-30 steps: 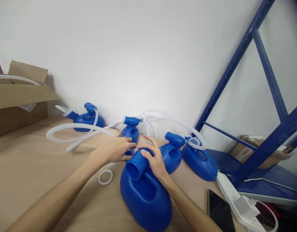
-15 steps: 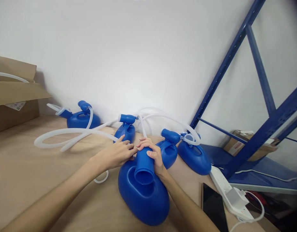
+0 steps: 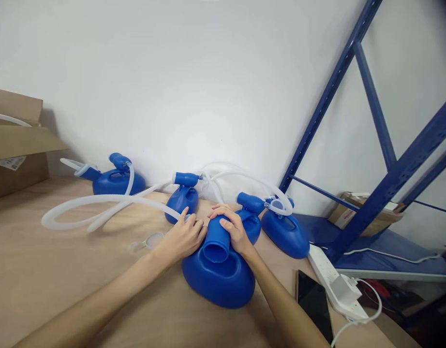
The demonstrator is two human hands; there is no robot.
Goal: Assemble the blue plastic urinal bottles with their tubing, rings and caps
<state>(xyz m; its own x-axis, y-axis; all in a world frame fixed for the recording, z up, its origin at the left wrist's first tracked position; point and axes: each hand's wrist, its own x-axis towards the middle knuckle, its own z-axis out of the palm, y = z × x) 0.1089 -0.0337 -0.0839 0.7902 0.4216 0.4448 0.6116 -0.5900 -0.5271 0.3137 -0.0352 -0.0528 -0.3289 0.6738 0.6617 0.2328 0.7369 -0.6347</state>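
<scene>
A blue plastic bottle [image 3: 219, 285] with a wide open neck lies on the brown table in front of me. My right hand [image 3: 232, 229] is wrapped round the back of its neck, thumb on top. My left hand [image 3: 186, 234] is closed at the left side of the neck, fingers bent around the end of a translucent hose [image 3: 110, 198]. That hose loops out over the table to the left. The fingertips of the left hand are partly hidden. A clear round ring-like cap [image 3: 154, 240] lies beside my left wrist.
More blue bottles with hoses stand along the wall, one at the left [image 3: 117, 182], others behind my hands and at the right [image 3: 285, 234]. An open cardboard box [image 3: 20, 169] is far left. A phone [image 3: 313, 299], power strip [image 3: 332, 280] and blue metal rack [image 3: 375, 193] stand right.
The bottle between my hands has tipped or shifted slightly away from me. My left hand has turned a little, and the clear cap shows more fully. The whole view has shifted slightly.
</scene>
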